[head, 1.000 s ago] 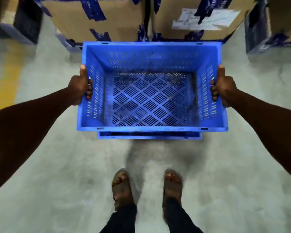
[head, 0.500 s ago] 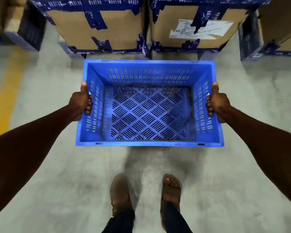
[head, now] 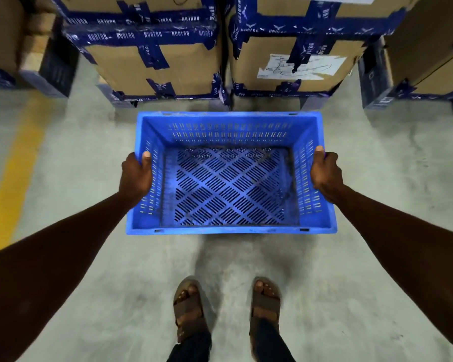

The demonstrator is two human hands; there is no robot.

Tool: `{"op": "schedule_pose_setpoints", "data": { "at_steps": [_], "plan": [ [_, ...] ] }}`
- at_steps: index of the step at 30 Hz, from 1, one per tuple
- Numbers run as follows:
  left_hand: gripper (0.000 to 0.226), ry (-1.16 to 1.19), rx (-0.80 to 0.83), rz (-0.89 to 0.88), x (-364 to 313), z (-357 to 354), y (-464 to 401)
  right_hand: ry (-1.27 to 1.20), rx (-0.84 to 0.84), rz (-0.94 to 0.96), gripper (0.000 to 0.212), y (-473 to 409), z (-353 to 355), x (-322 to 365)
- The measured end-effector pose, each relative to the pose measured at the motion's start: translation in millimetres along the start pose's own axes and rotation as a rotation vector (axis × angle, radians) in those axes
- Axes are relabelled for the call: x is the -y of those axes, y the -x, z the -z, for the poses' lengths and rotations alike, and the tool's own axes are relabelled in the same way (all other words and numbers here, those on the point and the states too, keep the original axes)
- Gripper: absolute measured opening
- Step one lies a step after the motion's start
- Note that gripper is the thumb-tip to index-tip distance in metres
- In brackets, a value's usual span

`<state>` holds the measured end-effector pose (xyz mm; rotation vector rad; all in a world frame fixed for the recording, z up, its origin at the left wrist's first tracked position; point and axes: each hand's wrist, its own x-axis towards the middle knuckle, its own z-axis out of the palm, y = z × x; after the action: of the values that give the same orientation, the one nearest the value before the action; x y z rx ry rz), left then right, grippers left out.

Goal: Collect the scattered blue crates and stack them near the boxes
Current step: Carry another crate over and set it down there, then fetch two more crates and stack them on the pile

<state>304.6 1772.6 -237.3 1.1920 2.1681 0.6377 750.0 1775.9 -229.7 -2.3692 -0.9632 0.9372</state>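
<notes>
Yellow paint runs as a stripe [head: 13, 173] down the far-left of the grey concrete floor [head: 71, 158], which is mottled and scuffed. Next comes the left hand [head: 136, 176], clenched on the left rim of the blue crate [head: 230, 231], thumb lying on top of the rim and the fingers hidden on the outside wall. The crate is rigid moulded plastic, rectangular, open-topped and empty, with rows of short slots in its walls and a diamond pattern of slits across its base. It sits level between the two hands, in front of the person's sandalled feet [head: 191, 309], and whether it touches the floor or another crate below cannot be told. Beyond its far edge stand the taped cardboard boxes [head: 152, 66], brown card banded with printed dark-blue tape, stacked in two columns; the right column [head: 293, 64] carries a white paper label. The right hand [head: 326, 175] grips the right rim the same way, thumb up on the edge. More boxes stand at far right. Compared with half a second ago, the crate has sunk lower in view, the near rim of a second crate beneath it no longer shows, and more of the box stacks is visible.
</notes>
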Motion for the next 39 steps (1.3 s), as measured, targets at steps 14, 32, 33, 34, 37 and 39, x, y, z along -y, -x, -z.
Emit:
{"op": "schedule_pose_setpoints", "data": {
  "at_steps": [14, 32, 33, 34, 37, 39],
  "plan": [
    [0.076, -0.072, 0.362, -0.349, -255, 195, 224, 0.015, 0.124, 0.373, 0.071, 264, 200, 154],
    [0.051, 0.093, 0.913, -0.754, -357, 249, 364, -0.551, -0.588, -0.157, 0.067, 547, 294, 124],
    [0.054, 0.086, 0.973, -0.766, -356, 248, 377, -0.570, -0.637, -0.199, 0.065, 566, 294, 115],
    [0.056, 0.088, 1.021, -0.774, -354, 246, 389, -0.581, -0.675, -0.237, 0.064, 583, 294, 106],
    [0.062, 0.057, 1.186, -0.859, -343, 237, 433, -0.633, -0.836, -0.370, 0.063, 642, 289, 74],
    [0.066, 0.009, 1.274, -0.929, -333, 235, 464, -0.669, -0.934, -0.453, 0.061, 681, 282, 54]
  ]
}}
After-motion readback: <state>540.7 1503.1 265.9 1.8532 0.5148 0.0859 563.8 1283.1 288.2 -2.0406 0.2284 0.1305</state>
